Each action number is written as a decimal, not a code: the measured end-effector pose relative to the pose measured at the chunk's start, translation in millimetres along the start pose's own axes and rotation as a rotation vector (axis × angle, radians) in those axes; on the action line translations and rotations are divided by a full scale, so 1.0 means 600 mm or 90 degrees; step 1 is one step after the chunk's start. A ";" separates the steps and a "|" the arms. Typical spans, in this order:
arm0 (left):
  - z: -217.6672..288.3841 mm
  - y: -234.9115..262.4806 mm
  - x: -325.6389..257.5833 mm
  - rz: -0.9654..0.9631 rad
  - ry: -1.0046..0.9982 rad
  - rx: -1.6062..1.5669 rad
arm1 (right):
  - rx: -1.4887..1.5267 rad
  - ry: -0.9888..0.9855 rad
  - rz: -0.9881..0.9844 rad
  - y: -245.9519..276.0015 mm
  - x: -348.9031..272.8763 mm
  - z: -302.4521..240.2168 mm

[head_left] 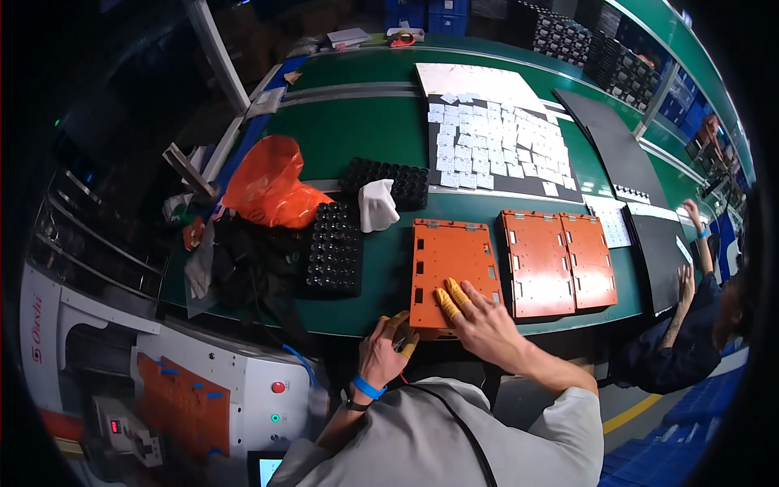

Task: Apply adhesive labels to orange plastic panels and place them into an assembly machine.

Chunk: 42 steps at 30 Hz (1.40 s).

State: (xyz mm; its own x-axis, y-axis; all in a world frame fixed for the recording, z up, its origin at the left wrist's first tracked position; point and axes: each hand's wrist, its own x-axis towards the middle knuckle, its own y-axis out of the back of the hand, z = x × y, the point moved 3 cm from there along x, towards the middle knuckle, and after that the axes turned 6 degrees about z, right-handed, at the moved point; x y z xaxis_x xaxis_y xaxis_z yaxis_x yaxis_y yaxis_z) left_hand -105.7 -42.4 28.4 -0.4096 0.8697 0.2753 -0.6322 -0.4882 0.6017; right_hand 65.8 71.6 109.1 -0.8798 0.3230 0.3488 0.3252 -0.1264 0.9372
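Note:
An orange flat fixture [446, 256] with slots along its sides lies at the table's near edge in front of me. My right hand [483, 325] lies on its near right part with fingers stretched out, yellow covers on some fingertips. At the fixture's near left corner is my left hand [383, 351], its fingers curved around the corner, also with yellow fingertip covers. Its grip is partly hidden. To the right sit two more orange fixtures, a wider one [535, 264] and a narrower one [589, 261], side by side.
Left are black trays with round pockets [333, 247], a white crumpled cloth [377, 205] and an orange plastic bag [274, 183]. Farther back, many white cards [495, 146] cover a black board. A co-worker's arm [677, 312] reaches over a black panel [661, 256] at right. A white machine [260, 373] stands lower left.

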 end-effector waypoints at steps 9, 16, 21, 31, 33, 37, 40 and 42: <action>0.020 -0.011 -0.001 -0.041 -0.021 0.001 | 0.027 -0.260 0.197 0.131 0.216 0.247; 0.016 -0.018 -0.007 -0.020 0.018 -0.076 | 0.024 -0.330 0.156 0.007 0.373 0.409; -0.007 -0.017 -0.021 0.067 0.025 -0.223 | -0.068 -0.303 0.174 0.006 0.373 0.412; -0.065 -0.016 -0.052 -0.040 0.413 -0.900 | 0.242 0.011 0.184 -0.123 0.313 0.060; -0.063 -0.011 -0.054 -0.061 0.405 -0.948 | 0.225 -0.026 0.157 -0.162 0.327 0.034; -0.063 -0.005 -0.070 -0.082 0.426 -1.012 | 0.228 -0.102 0.084 -0.209 0.365 0.032; -0.069 -0.008 -0.080 -0.105 0.446 -1.058 | 0.226 -0.063 0.039 -0.217 0.386 0.036; -0.073 -0.013 -0.079 -0.133 0.450 -1.090 | 0.247 -0.069 0.016 -0.216 0.394 0.036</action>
State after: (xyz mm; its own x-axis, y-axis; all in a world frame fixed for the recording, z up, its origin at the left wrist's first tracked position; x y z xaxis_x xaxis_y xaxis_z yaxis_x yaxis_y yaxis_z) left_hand -110.2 -82.9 -22.1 -0.1271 0.9494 -0.2871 -0.4095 -0.3139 -0.8566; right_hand -176.9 184.4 70.3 -0.8352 0.4236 0.3508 0.4712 0.2219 0.8537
